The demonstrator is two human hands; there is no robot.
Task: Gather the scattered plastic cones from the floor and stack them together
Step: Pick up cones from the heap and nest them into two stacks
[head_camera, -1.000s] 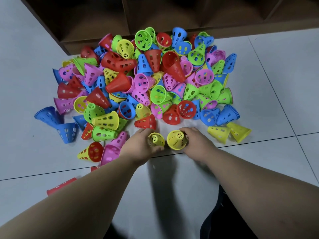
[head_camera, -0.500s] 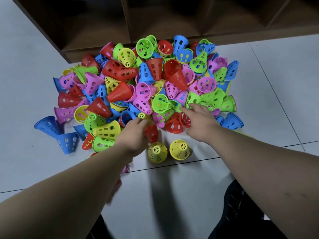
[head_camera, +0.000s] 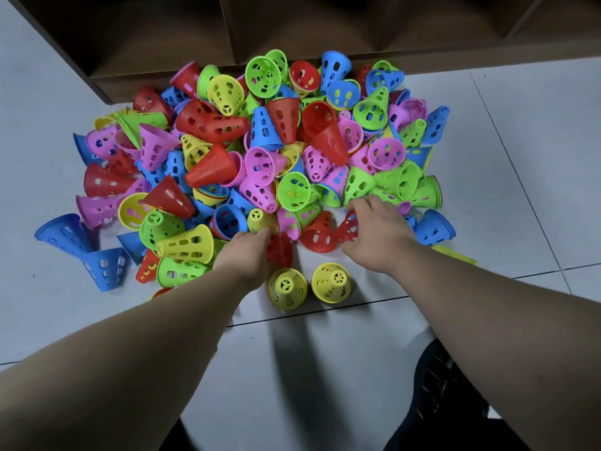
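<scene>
My left hand [head_camera: 247, 255] and right hand [head_camera: 379, 237] reach into the near edge of the cone pile [head_camera: 266, 164].
My right fingers and thumb curl round a red cone [head_camera: 348, 227]. My left touches a small red cone [head_camera: 279, 249], but blur hides whether it grips. I judge I've barely begun: a yellow cone [head_camera: 287, 288] and a second yellow cone [head_camera: 331, 283] stand unstacked side by side at the pile's 6 o'clock, while dozens lie jumbled. Pale grey floor tiles [head_camera: 536, 157] lie underneath, with a brown shelf unit [head_camera: 146, 43] at 12 o'clock.
</scene>
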